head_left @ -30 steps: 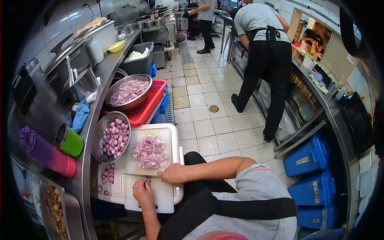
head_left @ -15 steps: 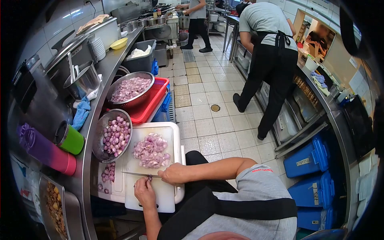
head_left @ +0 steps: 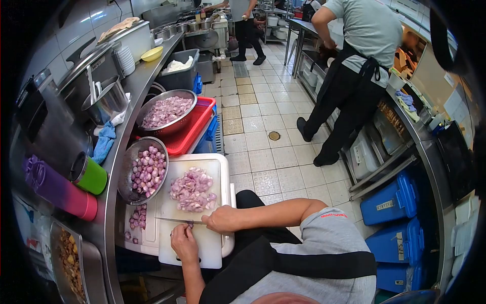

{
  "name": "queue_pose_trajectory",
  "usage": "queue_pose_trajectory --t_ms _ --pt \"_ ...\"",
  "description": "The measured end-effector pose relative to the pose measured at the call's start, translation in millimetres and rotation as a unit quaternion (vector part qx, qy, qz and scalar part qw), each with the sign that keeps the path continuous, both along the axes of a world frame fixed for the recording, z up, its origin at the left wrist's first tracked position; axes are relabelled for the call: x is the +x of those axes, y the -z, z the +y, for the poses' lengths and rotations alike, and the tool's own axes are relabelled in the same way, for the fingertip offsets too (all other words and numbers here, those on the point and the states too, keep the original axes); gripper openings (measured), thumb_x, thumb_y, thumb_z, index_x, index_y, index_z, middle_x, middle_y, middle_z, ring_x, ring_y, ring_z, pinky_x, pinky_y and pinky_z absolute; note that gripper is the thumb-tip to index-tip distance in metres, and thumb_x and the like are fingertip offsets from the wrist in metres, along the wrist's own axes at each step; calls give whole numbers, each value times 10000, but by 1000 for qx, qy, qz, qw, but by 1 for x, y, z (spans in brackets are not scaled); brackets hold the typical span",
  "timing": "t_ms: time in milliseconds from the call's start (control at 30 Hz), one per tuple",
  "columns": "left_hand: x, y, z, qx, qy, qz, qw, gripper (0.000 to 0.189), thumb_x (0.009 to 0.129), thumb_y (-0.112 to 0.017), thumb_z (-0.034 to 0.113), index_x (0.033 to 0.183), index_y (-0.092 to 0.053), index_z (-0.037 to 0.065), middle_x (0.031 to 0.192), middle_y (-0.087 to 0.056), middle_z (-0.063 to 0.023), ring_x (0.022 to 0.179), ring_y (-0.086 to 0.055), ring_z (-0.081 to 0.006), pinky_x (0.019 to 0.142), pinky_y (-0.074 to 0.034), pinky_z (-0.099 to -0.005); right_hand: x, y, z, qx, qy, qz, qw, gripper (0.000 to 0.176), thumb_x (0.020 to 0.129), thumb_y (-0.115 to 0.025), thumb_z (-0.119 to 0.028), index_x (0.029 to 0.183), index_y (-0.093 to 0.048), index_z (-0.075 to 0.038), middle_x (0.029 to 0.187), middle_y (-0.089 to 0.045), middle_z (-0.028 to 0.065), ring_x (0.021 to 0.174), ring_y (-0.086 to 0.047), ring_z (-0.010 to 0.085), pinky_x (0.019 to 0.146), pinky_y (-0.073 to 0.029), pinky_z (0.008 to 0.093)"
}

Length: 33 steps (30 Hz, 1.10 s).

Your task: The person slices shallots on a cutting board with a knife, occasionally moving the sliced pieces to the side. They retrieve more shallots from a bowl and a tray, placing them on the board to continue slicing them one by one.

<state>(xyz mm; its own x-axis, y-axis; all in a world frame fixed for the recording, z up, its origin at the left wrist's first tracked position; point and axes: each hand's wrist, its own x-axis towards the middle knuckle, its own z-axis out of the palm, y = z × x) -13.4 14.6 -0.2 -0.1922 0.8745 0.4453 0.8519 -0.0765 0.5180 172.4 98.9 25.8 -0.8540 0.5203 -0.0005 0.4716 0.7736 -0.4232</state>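
The fingers [head_left: 179,232] of the left hand [head_left: 184,245] are closing in a narrow pinch around a small shallot [head_left: 190,224], which is sitting on the white cutting board [head_left: 207,253] right by the knife [head_left: 172,220]. The right hand [head_left: 221,220] is wrapping its fingers fully around the handle, and the blade is pointing leftward across the board. Whether the edge is already biting into the shallot, I cannot tell.

Cutting well here is probably calling for the left fingertips to be curling back, since they are resting very near the blade; the knuckles should be guiding it, with the board lying steady and the strokes staying short and even.

Just beyond the blade, a heap of cut shallots [head_left: 191,190] is spreading over the pale surface; it is crowding the knife somewhat. Left of the board, loose shallots [head_left: 137,219] are lying together. Past them, a steel bowl [head_left: 126,175] is holding whole purple shallots, and farther off a larger steel bowl [head_left: 174,124] is holding a mound of paler, cut-looking pieces above a red plastic basket [head_left: 191,136]. On the steel worktop [head_left: 123,144], a metal pot [head_left: 107,104] is holding upright utensils.
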Motion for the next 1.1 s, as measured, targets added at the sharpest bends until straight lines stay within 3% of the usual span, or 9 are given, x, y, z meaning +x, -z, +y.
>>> queue_pose_trajectory --t_ms 167,400,433,467,667,800,900,1000,1100 --pt "-1 2 1 8 -11 2 1000 55 828 -665 39 865 -637 9 871 -667 -131 833 -618 -343 746 -482 -434 18 -28 -9 -7 -14 -29 999 248 925 -512 -226 979 -507 16 626 -633 201 615 -659 413 553 -512 532" --pt "-1 3 1 -6 -12 0 1000 70 825 -655 31 876 -612 11 878 -643 -131 853 -601 -347 776 -467 -448 -1 -2 -6 -7 11 -8 1000 252 925 -511 -226 983 -514 19 626 -633 199 620 -662 405 559 -511 531" --pt "0 2 1 -6 -11 -3 1000 69 825 -656 30 875 -612 12 877 -642 -131 853 -600 -347 777 -467 -447 -2 -3 -4 -21 6 -29 999 262 919 -502 -217 1024 -534 21 687 -656 208 671 -675 405 589 -522 525" --pt "0 1 0 -5 -9 -1 1000 69 825 -656 30 875 -612 12 877 -642 -131 853 -600 -347 777 -467 -447 -2 -9 -2 -34 1 -50 998 283 914 -493 -208 1066 -553 22 748 -679 217 722 -687 404 619 -532 519" --pt "0 2 1 -9 -11 3 1000 70 824 -657 25 876 -612 11 885 -641 -134 850 -599 -350 774 -467 -447 18 -45 -10 -54 -5 -95 994 314 917 -489 -218 1096 -560 30 755 -681 218 725 -689 398 627 -533 520" --pt "1 1 1 -8 -17 0 1000 71 827 -664 35 881 -625 10 874 -647 -135 837 -605 -349 762 -470 -441 8 -8 -7 -43 -12 -34 998 262 941 -506 -238 1005 -514 16 650 -642 196 610 -655 410 553 -506 527" --pt "1 -2 1 -8 -12 -9 1000 76 829 -658 28 892 -618 13 887 -638 -135 851 -597 -349 782 -462 -444 -4 1 -2 -48 8 -34 998 300 955 -502 -272 1044 -516 14 692 -652 214 661 -661 421 605 -512 531" --pt "-1 -7 1 -11 12 -17 1000 79 832 -658 33 898 -617 15 889 -634 -139 858 -596 -349 784 -459 -446 -1 -4 16 -130 -1 -68 989 357 973 -492 -343 1085 -529 -6 793 -659 261 794 -662 447 746 -512 526" --pt "-6 -8 2 -38 15 -12 999 81 838 -659 44 900 -615 16 887 -634 -140 860 -597 -352 779 -459 -448 10 -5 16 -97 2 -56 994 350 965 -509 -333 1063 -535 2 753 -654 251 749 -662 443 699 -518 531"
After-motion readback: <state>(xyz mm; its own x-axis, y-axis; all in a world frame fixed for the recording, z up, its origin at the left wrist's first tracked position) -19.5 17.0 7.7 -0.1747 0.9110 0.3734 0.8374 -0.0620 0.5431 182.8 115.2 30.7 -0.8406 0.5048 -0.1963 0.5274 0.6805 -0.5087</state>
